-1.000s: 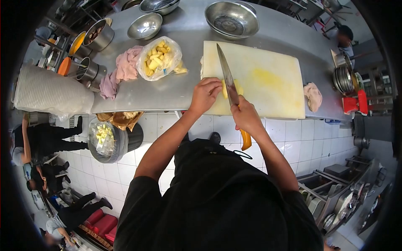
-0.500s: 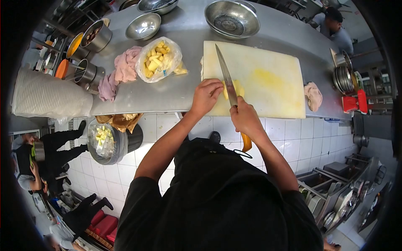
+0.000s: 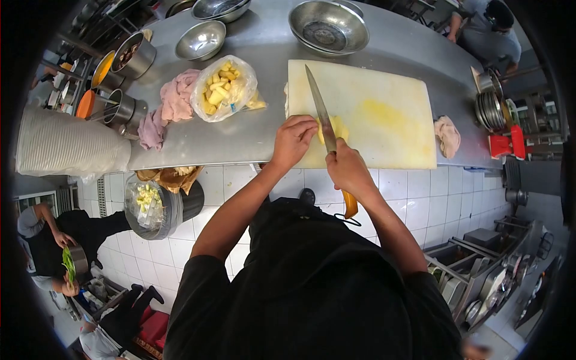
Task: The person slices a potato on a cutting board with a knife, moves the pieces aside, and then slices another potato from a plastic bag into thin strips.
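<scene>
My right hand (image 3: 348, 170) is closed round a large kitchen knife (image 3: 321, 107) with an orange-yellow handle. Its long blade points away from me over the white cutting board (image 3: 396, 90). Pale yellow sliced food (image 3: 340, 128) lies by the blade near the board's left side. Just left of the blade, the curled fingers of my left hand (image 3: 294, 141) are pressed together against the edge of this food. Farther left, a clear plastic bag (image 3: 245, 90) holds peeled yellow pieces (image 3: 218, 90) of similar colour.
Pink cloths (image 3: 178, 96) and stacked clear containers (image 3: 72, 141) are at left. Metal bowls (image 3: 329, 27) stand behind the board, another cloth (image 3: 447, 137) to its right. A lined bin (image 3: 147, 225) is below the table edge. Co-workers (image 3: 489, 33) are at the far right and lower left.
My hands and the knife keep nearly the same place on the board. At lower left a co-worker holding a pot and greens has come nearer; the person at upper right has shifted.
</scene>
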Demonstrator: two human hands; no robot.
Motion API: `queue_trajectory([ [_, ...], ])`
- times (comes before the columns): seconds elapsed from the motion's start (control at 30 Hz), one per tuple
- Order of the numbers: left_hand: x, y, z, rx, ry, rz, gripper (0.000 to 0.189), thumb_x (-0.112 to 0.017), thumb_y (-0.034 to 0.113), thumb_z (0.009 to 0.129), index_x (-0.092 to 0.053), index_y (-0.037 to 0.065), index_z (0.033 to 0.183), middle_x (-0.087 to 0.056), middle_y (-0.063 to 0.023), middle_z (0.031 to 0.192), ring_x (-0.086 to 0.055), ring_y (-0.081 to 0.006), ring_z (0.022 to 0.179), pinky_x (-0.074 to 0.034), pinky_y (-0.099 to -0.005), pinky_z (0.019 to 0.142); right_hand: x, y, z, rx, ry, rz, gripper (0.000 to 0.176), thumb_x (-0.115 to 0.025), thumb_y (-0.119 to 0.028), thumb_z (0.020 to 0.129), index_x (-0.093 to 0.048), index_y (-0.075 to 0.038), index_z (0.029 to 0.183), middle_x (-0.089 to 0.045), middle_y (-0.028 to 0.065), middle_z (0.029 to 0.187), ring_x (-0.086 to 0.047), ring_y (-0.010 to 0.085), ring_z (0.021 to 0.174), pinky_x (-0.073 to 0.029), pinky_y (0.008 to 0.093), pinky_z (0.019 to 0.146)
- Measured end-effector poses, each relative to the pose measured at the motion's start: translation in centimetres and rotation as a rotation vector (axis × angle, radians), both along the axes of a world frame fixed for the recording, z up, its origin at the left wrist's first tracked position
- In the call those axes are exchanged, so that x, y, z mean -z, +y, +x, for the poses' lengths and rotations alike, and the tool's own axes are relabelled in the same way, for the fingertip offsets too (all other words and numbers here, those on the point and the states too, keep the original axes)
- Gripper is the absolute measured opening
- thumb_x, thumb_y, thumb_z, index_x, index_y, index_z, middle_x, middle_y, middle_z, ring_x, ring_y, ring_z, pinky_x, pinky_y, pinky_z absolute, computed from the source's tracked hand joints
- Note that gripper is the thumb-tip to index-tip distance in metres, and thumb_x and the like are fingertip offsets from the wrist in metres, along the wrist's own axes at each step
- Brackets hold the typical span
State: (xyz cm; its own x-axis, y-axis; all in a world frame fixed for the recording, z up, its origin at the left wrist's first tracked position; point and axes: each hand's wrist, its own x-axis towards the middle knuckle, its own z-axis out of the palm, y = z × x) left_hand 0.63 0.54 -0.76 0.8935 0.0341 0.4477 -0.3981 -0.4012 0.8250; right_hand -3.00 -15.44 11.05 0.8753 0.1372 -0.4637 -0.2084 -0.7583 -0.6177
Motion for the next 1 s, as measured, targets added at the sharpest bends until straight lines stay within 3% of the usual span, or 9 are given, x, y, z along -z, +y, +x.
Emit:
queue_trajectory([
  [0.07,-0.2,0.0,-0.1,-0.008,0.016,-0.003,0.01,-0.078,0.004,0.085,-0.078,0.001,0.094,-0.076,-0.0087,0.102,-0.07,-0.028,0.094,-0.057,-0.0371,0.085,2.8,-0.5,0.1,-0.048,-0.1,-0.024,0.023,-0.047,-0.013,0.101,-0.05,0.009,0.108,-0.066,0.0225,0.07,-0.066,0.031,0.048,-0.056,0.0432,0.052],
  [0.17,0.2,0.0,0.0,-0.005,-0.013,0.006,0.01,-0.078,0.004,0.085,-0.078,0.001,0.094,-0.076,-0.0087,0.102,-0.07,-0.028,0.094,-0.057,-0.0369,0.085,2.3,-0.3,0.1,-0.036,-0.087,-0.016,0.023,-0.047,-0.013,0.101,-0.05,0.009,0.108,-0.066,0.0225,0.07,-0.066,0.031,0.048,-0.056,0.0438,0.053],
  [0.23,0.2,0.0,0.0,-0.006,-0.018,-0.001,0.01,-0.078,0.004,0.085,-0.078,0.001,0.095,-0.076,-0.0088,0.102,-0.07,-0.0281,0.094,-0.057,-0.0368,0.085,1.6,-0.1,0.1,-0.01,-0.057,-0.022,0.025,-0.051,-0.014,0.099,-0.053,0.008,0.109,-0.069,0.0298,0.087,-0.068,0.044,0.081,-0.053,0.0521,0.079],
  [0.3,0.1,0.0,0.0,-0.01,-0.014,-0.001,0.01,-0.078,0.004,0.085,-0.078,0.001,0.095,-0.076,-0.009,0.102,-0.071,-0.0281,0.094,-0.057,-0.0368,0.085,1.6,0.1,0.2,0.003,-0.043,-0.029,0.026,-0.053,-0.015,0.097,-0.055,0.008,0.109,-0.07,0.0335,0.096,-0.068,0.0505,0.097,-0.052,0.0564,0.093],
  [0.77,0.2,-0.1,0.0,-0.017,-0.015,0.007,0.01,-0.078,0.004,0.086,-0.078,0.001,0.095,-0.076,-0.0097,0.103,-0.071,-0.029,0.094,-0.057,-0.0372,0.085,3.7,0.9,0.9,-0.008,-0.083,-0.059,0.027,-0.051,-0.015,0.098,-0.053,0.008,0.111,-0.069,0.0362,0.089,-0.069,0.0504,0.092,-0.053,0.0576,0.089],
  [0.87,0.5,0.0,0.1,-0.014,-0.021,0.044,0.012,-0.079,0.004,0.086,-0.079,0.002,0.098,-0.076,-0.0094,0.104,-0.071,-0.0259,0.095,-0.057,-0.0349,0.085,1.7,0.7,1.3,0.03,0.066,0.007,0.028,-0.05,-0.015,0.097,-0.053,0.008,0.112,-0.069,0.0355,0.089,-0.07,0.0494,0.091,-0.053,0.0573,0.089],
  [1.0,0.4,0.0,0.1,-0.002,-0.034,0.023,0.013,-0.079,0.004,0.086,-0.078,0.002,0.099,-0.076,-0.0093,0.106,-0.071,-0.0259,0.097,-0.057,-0.0348,0.087,1.6,0.5,1.1,0.014,0.017,0.004,0.028,-0.049,-0.014,0.097,-0.053,0.008,0.113,-0.069,0.0318,0.08,-0.071,0.0458,0.08,-0.056,0.0533,0.083],
])
